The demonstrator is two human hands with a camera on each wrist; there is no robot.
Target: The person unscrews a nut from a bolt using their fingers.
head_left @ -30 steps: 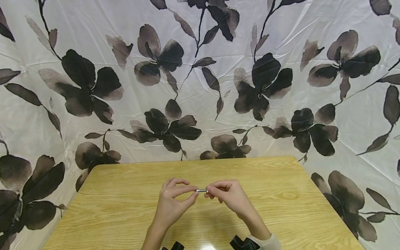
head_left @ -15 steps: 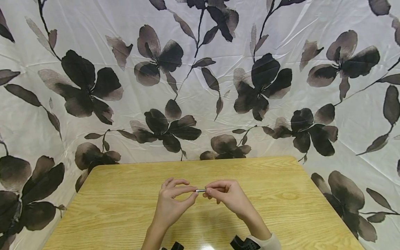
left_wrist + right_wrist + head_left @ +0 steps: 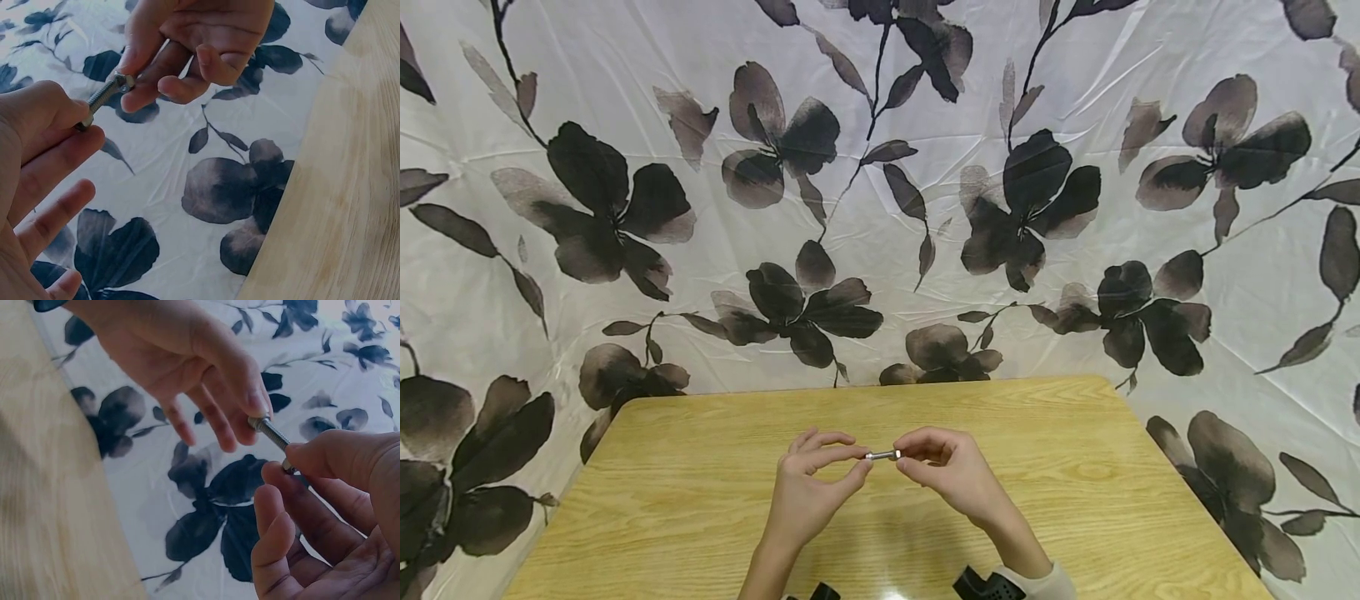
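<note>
A small silver bolt (image 3: pixel 882 456) is held level between both hands above the table. My left hand (image 3: pixel 811 493) pinches the bolt's head end between thumb and index finger, its other fingers spread. At the opposite end sits a hex nut (image 3: pixel 127 82), on the threaded shank. The thumb and index finger of my right hand (image 3: pixel 951 473) lie on either side of this nut, lightly pinching it. In the right wrist view, threads show between the two grips, and the right thumb partly hides the nut (image 3: pixel 289 466).
A light wood-grain table (image 3: pixel 700 500) extends below and around the hands. Behind it hangs a white cloth (image 3: pixel 880 217) printed with dark flowers. Black straps with devices (image 3: pixel 988 583) sit on the wrists at the bottom edge.
The right thumb and fingertips, which covered the bolt's right end, have spread somewhat, and the nut shows between them. The left hand and bolt have shifted slightly left.
</note>
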